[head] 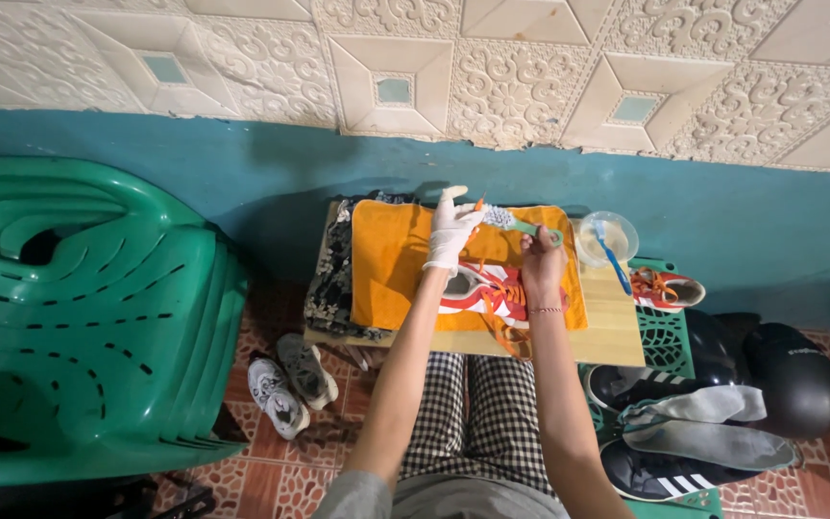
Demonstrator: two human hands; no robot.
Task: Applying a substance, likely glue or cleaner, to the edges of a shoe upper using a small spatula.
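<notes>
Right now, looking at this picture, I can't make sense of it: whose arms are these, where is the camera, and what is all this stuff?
There is no machine here. The camera sits on a person's head and looks down, so the two arms reaching forward are that person's own, above their checked trousers.

The left hand wears a white glove and rests on an orange and white sneaker. The right hand is bare and its fingers hold a green-handled brush above the shoe.

The shoe lies on an orange towel spread over a small wooden table. A clear bowl with a blue-handled tool stands at the table's right corner.

Around it: stacked green plastic chairs on the left, grey sneakers on the tiled floor, black shoes and a dark helmet on the right.
</notes>
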